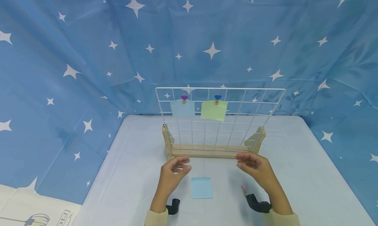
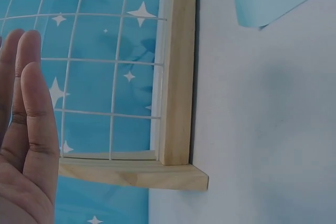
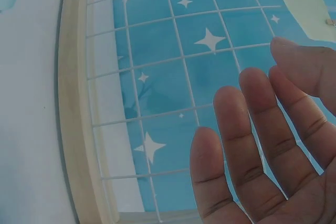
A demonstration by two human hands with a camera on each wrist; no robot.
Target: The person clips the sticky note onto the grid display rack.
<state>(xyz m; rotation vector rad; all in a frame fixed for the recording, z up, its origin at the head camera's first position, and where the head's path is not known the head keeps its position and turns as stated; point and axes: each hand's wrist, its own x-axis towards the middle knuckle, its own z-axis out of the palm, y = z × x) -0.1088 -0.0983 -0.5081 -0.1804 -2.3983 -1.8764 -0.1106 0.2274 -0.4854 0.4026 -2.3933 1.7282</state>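
Note:
My left hand [image 1: 173,173] hovers in front of the left end of a wooden stand, fingers relaxed and holding nothing. On the other side my right hand [image 1: 256,168] is held the same way, near the stand's right end, with nothing in its grasp. Between and below them a blue sticky note [image 1: 202,188] lies on the table. A small clothespin with a pink heart [image 1: 244,187] lies below the right hand. A white wire grid [image 1: 236,114] stands in the wooden base [image 1: 206,153]. Clipped to it are a light blue note [image 1: 182,108] and a yellow-green note [image 1: 214,110].
A purple-heart clothespin [image 1: 184,98] and a blue-heart clothespin [image 1: 217,98] pin the hanging notes. The white table [image 1: 133,173] ends against a blue star-patterned cloth [image 1: 147,29]. Black camera mounts [image 1: 257,204] sit at the wrists. A printed cream cloth [image 1: 35,208] shows at lower left.

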